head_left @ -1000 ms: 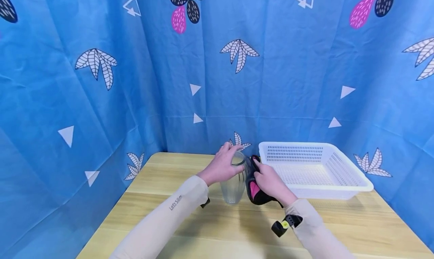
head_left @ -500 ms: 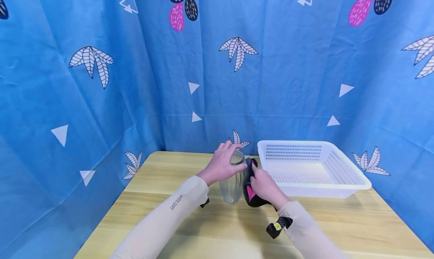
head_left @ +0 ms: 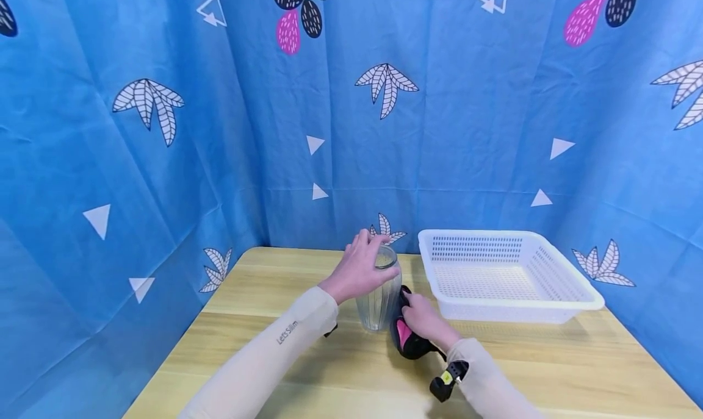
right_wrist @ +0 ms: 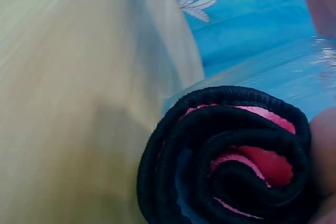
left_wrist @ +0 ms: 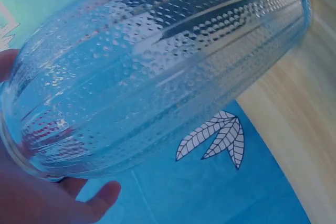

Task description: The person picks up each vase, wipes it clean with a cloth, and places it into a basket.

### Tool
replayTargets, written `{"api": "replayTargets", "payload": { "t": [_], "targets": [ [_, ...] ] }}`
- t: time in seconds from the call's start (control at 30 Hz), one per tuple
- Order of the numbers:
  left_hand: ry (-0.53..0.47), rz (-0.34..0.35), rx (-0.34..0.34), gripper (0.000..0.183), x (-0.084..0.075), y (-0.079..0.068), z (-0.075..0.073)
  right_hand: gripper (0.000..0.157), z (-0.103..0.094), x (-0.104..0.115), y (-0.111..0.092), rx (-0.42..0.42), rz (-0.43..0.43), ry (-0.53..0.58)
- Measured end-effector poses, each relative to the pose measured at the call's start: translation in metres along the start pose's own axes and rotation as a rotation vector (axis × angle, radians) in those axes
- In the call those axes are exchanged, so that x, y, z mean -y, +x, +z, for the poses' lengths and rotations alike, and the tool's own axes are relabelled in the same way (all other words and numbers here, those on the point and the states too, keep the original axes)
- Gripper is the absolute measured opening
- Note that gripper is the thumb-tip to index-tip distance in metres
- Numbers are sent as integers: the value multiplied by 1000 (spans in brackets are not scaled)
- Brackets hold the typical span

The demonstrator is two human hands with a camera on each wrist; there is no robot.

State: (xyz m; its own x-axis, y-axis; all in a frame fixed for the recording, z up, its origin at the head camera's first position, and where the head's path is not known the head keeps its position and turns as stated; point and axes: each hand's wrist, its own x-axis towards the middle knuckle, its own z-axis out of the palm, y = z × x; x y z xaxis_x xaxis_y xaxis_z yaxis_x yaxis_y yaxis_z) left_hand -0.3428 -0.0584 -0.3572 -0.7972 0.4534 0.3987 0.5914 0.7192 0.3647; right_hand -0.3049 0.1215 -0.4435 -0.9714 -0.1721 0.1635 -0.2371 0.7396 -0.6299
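Observation:
A clear ribbed glass vase [head_left: 376, 306] stands upright on the wooden table. My left hand [head_left: 359, 269] grips it around the rim, thumb on the near right side. Filling much of the left wrist view, the vase [left_wrist: 157, 72] shows a dimpled surface. Low on its right side, my right hand [head_left: 425, 321] holds a rolled black cloth [head_left: 410, 344] with a pink lining against the glass. Seen end-on in the right wrist view, the cloth [right_wrist: 236, 174] is coiled in a spiral, and the glass shows behind it. Most of the right fingers are hidden there.
A white perforated plastic basket [head_left: 511, 304] sits at the back right of the wooden table [head_left: 263, 285], just right of my right hand. A blue patterned curtain [head_left: 467, 138] hangs behind the table and along its sides.
My right hand has slid the black-and-pink cloth down the vase's right side, from near the rim to near the base. The left hand and the vase have stayed nearly in place.

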Motion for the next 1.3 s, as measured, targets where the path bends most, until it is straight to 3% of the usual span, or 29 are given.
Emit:
{"api": "replayTargets", "payload": {
  "t": [0.2,0.47,0.63,0.83,0.97,1.2,1.3],
  "targets": [
    [3,-10,15,72,-5,-2,-6,51,-28,15,1,-35,13,30],
    [-34,14,42,69,-1,0,-3,55,-64,44,-1,-117,-73,-24],
    [-44,41,24,72,2,3,-2,59,-72,57,-2,-216,-137,-86],
    [-16,79,6,73,1,6,-2,60,-58,49,3,-200,-119,-157],
    [-12,86,-1,74,2,6,-1,55,-41,36,5,-173,-85,-133],
    [-46,25,11,76,0,3,1,52,0,7,-1,-76,-29,-137],
    [12,-7,8,81,-2,2,3,51,8,-2,-4,-38,-23,-122]
  ]
}}
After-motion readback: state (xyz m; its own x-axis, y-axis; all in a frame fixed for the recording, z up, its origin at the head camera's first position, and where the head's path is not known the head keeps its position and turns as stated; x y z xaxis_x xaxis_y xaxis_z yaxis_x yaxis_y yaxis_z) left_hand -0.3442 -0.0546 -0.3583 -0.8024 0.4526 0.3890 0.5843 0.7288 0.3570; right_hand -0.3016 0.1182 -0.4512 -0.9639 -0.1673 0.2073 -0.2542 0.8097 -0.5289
